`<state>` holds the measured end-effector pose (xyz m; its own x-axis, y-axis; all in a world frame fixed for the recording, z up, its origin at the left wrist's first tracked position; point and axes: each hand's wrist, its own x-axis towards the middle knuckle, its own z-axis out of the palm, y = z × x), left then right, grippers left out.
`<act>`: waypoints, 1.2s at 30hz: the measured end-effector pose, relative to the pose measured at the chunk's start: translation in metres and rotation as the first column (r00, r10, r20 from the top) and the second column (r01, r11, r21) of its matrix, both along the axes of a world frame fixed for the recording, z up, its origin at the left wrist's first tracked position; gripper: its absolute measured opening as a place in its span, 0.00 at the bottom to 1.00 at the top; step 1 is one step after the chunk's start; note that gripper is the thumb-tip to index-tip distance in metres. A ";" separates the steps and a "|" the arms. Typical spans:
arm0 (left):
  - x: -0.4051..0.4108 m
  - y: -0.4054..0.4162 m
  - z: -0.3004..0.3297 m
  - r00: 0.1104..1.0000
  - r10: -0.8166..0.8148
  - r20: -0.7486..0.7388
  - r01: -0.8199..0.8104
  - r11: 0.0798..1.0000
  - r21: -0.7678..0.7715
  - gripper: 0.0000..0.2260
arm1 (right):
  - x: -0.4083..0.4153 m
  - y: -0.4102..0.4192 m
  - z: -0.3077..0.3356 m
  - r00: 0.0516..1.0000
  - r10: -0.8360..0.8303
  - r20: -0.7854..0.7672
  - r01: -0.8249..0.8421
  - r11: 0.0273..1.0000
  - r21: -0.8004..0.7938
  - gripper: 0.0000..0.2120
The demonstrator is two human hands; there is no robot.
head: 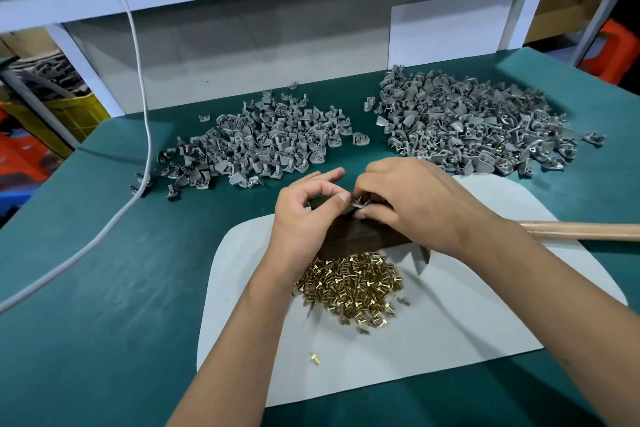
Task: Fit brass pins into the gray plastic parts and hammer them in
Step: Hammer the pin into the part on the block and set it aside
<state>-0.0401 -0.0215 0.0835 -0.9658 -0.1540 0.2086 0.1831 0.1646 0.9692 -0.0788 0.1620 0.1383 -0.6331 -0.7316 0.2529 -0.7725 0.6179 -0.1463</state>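
A small gray plastic part (358,202) sits on a dark wooden block (349,234) at the table's middle. My left hand (306,210) pinches its left side with thumb and forefinger. My right hand (412,204) curls over its right side, fingertips on the part; whether a pin is between them is hidden. A heap of brass pins (353,288) lies just below the block on a white sheet (450,315). A wooden hammer handle (581,230) pokes out from behind my right wrist.
One pile of gray parts (263,142) lies at the back left, a larger pile (467,121) with some brass showing at the back right. A white cable (138,107) runs down the green table's left side. One stray pin (314,358) lies near the sheet's front.
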 end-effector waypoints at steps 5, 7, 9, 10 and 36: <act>0.000 0.001 0.001 0.997 0.068 -0.036 -0.068 0.998 0.000 0.10 | -0.006 0.002 0.001 0.998 0.056 -0.007 -0.056 0.998 -0.025 0.16; -0.001 -0.001 0.001 0.989 0.135 -0.058 -0.133 0.991 0.027 0.10 | -0.016 0.007 0.000 1.000 0.030 -0.001 -0.030 0.997 -0.073 0.18; -0.004 -0.004 0.001 0.978 0.200 -0.060 -0.195 0.978 0.075 0.08 | -0.029 0.016 -0.001 0.999 -0.041 0.015 0.042 0.996 -0.081 0.20; -0.005 -0.006 0.000 0.969 0.236 -0.065 -0.230 0.969 0.087 0.08 | -0.036 0.021 -0.002 0.997 -0.075 0.029 0.077 0.995 -0.070 0.21; 0.000 -0.005 0.000 0.999 -0.009 -0.053 0.000 0.987 -0.160 0.03 | -0.026 0.031 0.017 0.991 -0.049 0.124 0.048 0.999 0.007 0.10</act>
